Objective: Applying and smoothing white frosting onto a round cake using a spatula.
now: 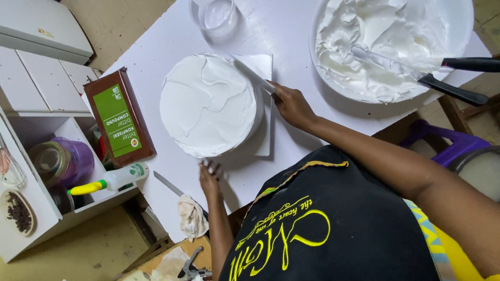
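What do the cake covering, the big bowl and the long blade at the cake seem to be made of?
Cake covering: apparently whipped cream or soft frosting, matte white with spread ridges. Big bowl: probably white plastic or glazed ceramic; smooth rim, cannot tell which. Blade in the right hand: seemingly metal, grey and smeared with cream.

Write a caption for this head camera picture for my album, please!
Right hand smooths a white frosted cake with a spatula; left hand touches its base.
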